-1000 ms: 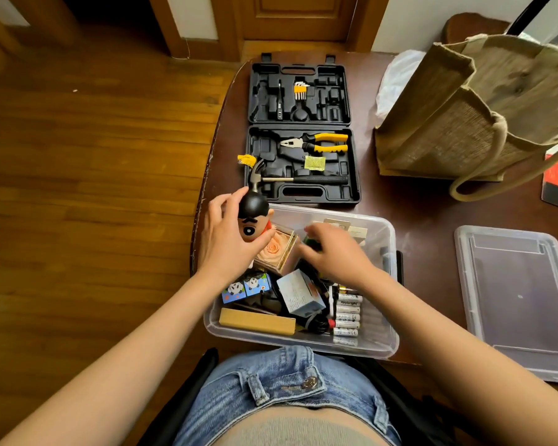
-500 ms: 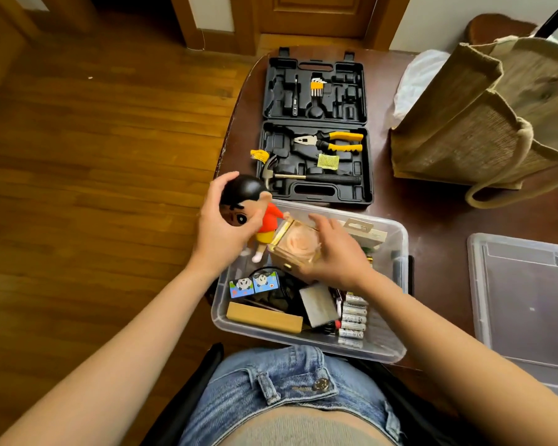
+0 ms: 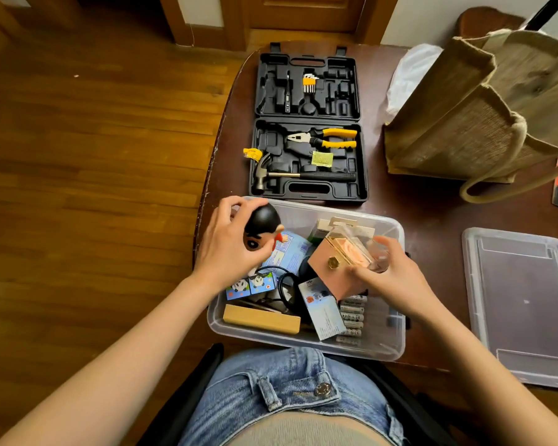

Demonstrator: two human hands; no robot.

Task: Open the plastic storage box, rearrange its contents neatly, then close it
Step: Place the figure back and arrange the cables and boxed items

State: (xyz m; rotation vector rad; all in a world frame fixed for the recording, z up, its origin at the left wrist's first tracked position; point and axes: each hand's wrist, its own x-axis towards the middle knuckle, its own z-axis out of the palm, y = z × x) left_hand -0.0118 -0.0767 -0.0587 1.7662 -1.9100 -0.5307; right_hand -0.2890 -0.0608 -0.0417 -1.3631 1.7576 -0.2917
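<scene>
Dark wood table fills the right half of the view. Jute tote bag at 2 o'clock, upright, handle drooping onto the table. Black tool case at 12 o'clock lies open flat; pliers and hammer sit in its near half, hex keys in the far half. Clear box lid at 3 o'clock lies flat on the table, well apart from the box. Clear plastic storage box at centre, open, on the table's near edge just beyond the person's lap.

Left hand over the box's far-left corner, fingers curled round a black-haired toy figure, lifted above the contents. Right hand over the box's right side, fingers and thumb gripping a small clear-lidded case with pink base, tilted, held above the contents.

Inside box: wooden block at 7 o'clock along the near wall, row of batteries at 5 o'clock, white card box tilted beside them, panda-print packets at 9 o'clock, black cable in the middle.
</scene>
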